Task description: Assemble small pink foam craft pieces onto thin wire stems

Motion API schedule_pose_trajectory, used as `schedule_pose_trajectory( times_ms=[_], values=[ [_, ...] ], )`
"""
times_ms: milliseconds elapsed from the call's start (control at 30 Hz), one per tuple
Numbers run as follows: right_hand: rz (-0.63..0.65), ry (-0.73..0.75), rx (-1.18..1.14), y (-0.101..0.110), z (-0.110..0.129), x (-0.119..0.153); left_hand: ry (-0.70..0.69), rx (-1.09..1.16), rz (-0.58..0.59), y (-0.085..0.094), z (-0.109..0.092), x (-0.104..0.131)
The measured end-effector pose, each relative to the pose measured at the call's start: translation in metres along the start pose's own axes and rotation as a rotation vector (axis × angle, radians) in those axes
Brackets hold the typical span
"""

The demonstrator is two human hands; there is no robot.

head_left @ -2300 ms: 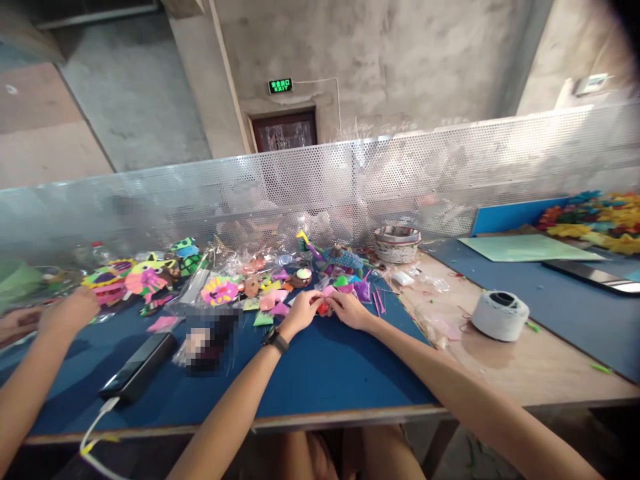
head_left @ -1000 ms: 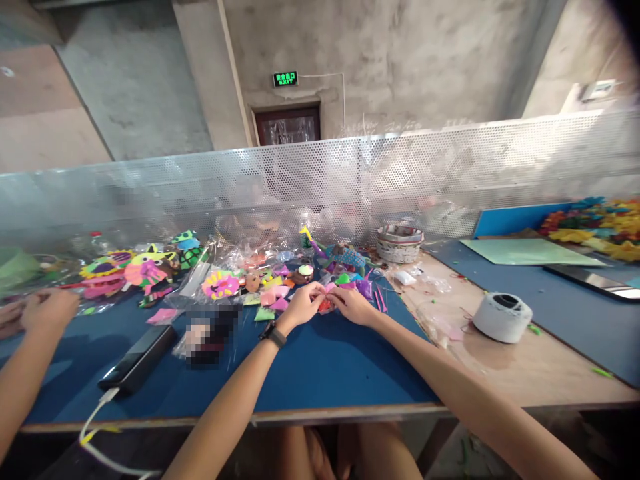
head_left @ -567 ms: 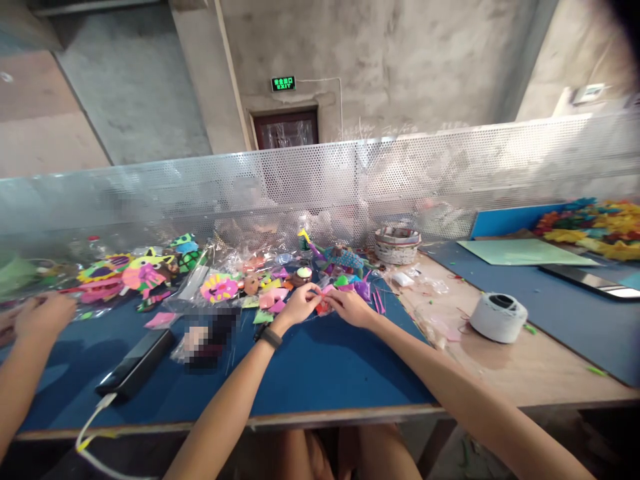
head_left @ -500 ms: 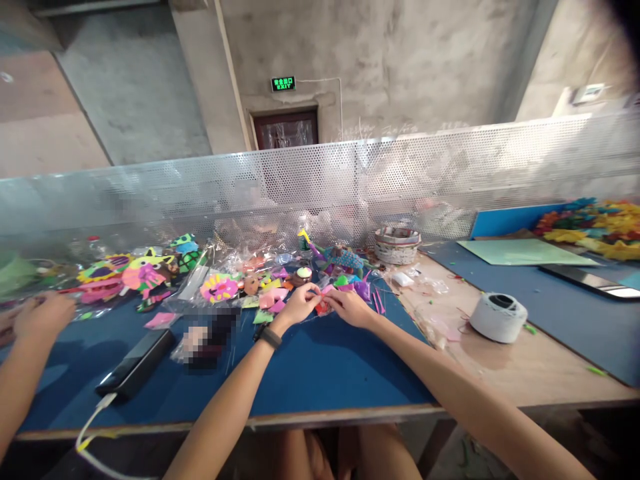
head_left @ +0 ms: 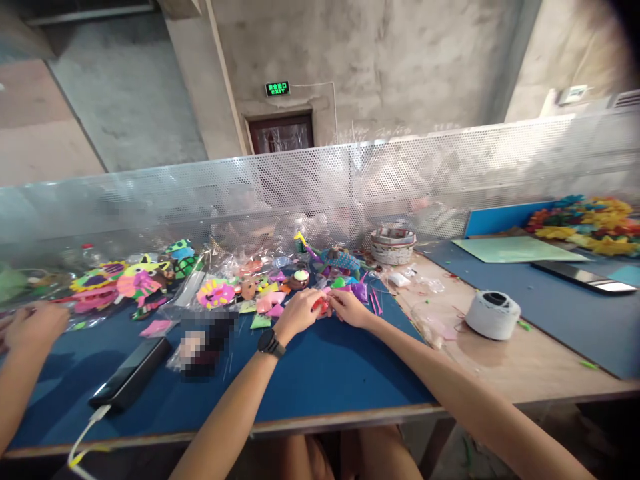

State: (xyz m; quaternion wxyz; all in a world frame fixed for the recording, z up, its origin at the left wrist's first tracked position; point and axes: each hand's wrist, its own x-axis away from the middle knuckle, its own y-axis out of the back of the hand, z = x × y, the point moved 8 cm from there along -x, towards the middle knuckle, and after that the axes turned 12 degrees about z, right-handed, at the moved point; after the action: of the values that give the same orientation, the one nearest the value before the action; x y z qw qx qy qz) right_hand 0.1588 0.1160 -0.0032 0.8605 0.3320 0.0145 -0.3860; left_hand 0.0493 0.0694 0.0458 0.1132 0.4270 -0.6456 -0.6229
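Observation:
Above the blue table mat, my left hand (head_left: 301, 313), with a dark watch on its wrist, has its fingers closed around a small red piece (head_left: 321, 305). My right hand (head_left: 350, 309) meets it from the other side, fingertips pinched at the same piece. Both hands partly cover it, so its exact kind cannot be made out. Just beyond the fingers lie a purple packet (head_left: 359, 291), a green lump (head_left: 339, 283) and a brown round piece with a pale top (head_left: 300, 279). Pink packets (head_left: 267, 303) and a light green packet (head_left: 261, 321) lie left of my left hand.
At the far left are another person's hands (head_left: 37, 327). A black power bank (head_left: 131, 373) with a white cable lies on the mat. Colourful animal figures (head_left: 143, 283) crowd the back left. A woven basket (head_left: 393, 247) and white roll (head_left: 493, 315) stand right.
My left hand has turned and closed further around the red piece, its watch face now showing. My right hand stays pinched beside it. The whole view has shifted slightly.

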Motion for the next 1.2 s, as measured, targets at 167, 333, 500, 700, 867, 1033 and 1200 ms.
schedule_pose_trajectory(
  times_ms=[167, 333, 500, 700, 867, 1033, 1200],
  values=[
    [0.003, 0.005, -0.086, -0.004, 0.000, -0.001, -0.039, -0.085, 0.047, 0.001, 0.001, -0.001],
    [0.020, 0.012, -0.149, -0.008, -0.002, -0.003, -0.011, -0.221, 0.085, 0.000, 0.001, -0.001],
    [0.005, -0.013, -0.141, -0.007, -0.008, -0.002, -0.052, -0.246, 0.073, 0.001, -0.002, -0.001],
    [-0.033, -0.020, -0.130, -0.003, -0.005, 0.000, -0.062, -0.239, 0.019, 0.003, -0.001, 0.002],
    [-0.040, 0.009, -0.112, -0.003, 0.003, 0.002, -0.089, -0.316, 0.022, 0.002, -0.004, 0.003],
    [-0.006, -0.008, -0.116, -0.006, -0.004, 0.000, -0.121, -0.405, 0.077, -0.006, -0.008, 0.002],
    [0.050, -0.017, -0.141, -0.009, -0.014, -0.002, -0.212, -0.431, 0.130, -0.018, -0.014, 0.003]
  ],
)
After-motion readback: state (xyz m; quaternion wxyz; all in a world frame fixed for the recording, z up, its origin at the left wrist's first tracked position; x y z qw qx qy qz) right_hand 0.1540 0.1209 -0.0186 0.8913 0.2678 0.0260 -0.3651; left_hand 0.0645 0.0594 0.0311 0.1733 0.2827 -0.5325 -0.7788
